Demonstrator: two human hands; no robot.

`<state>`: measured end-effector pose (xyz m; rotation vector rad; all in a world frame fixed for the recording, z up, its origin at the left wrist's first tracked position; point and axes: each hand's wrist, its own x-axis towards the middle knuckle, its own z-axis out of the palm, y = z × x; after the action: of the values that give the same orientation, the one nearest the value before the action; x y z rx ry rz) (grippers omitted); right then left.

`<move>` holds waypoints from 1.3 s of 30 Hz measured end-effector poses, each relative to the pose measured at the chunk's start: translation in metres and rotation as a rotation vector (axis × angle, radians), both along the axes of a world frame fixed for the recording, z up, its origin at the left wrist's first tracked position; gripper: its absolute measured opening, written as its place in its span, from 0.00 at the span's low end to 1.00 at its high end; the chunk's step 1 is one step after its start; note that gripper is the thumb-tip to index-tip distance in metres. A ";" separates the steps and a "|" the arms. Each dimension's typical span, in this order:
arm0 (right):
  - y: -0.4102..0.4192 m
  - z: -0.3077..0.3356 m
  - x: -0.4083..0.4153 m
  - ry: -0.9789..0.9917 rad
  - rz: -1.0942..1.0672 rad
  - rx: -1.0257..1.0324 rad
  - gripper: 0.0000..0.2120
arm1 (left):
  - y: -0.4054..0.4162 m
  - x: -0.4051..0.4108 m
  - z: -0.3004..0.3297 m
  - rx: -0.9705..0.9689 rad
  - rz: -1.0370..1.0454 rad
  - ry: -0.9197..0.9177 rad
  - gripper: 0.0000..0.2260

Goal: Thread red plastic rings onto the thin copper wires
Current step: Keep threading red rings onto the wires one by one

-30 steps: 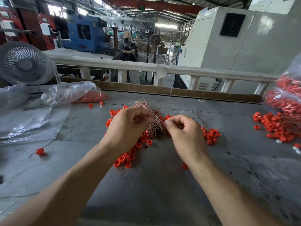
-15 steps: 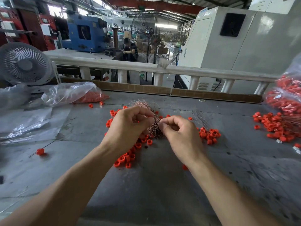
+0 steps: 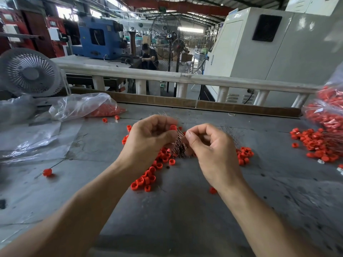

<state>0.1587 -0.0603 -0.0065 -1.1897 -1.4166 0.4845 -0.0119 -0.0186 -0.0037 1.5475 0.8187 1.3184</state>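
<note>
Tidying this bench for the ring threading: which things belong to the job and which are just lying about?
Job:
wires
held ring
loose rings
left hand
right hand

Lying about:
desk fan
plastic sheet
bagged rings

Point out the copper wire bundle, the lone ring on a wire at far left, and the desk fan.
Copper wire bundle (image 3: 179,147), head view, lower strands.
Lone ring (image 3: 47,172), head view, its side.
Desk fan (image 3: 30,73), head view, hub.
</note>
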 end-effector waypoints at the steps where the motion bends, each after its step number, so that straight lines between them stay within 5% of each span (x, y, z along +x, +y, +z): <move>1: -0.001 0.000 0.000 -0.004 0.009 0.000 0.04 | 0.000 0.000 0.000 -0.003 -0.007 -0.009 0.13; 29: -0.003 -0.001 -0.004 0.015 0.055 0.048 0.06 | -0.006 0.004 0.005 -0.013 -0.049 -0.036 0.12; 39: 0.002 -0.005 -0.001 -0.004 -0.013 0.005 0.03 | -0.004 0.002 0.000 0.056 -0.007 0.085 0.12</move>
<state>0.1572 -0.0585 -0.0110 -1.1957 -1.4118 0.4693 -0.0096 -0.0222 -0.0034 1.6587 0.8342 1.2877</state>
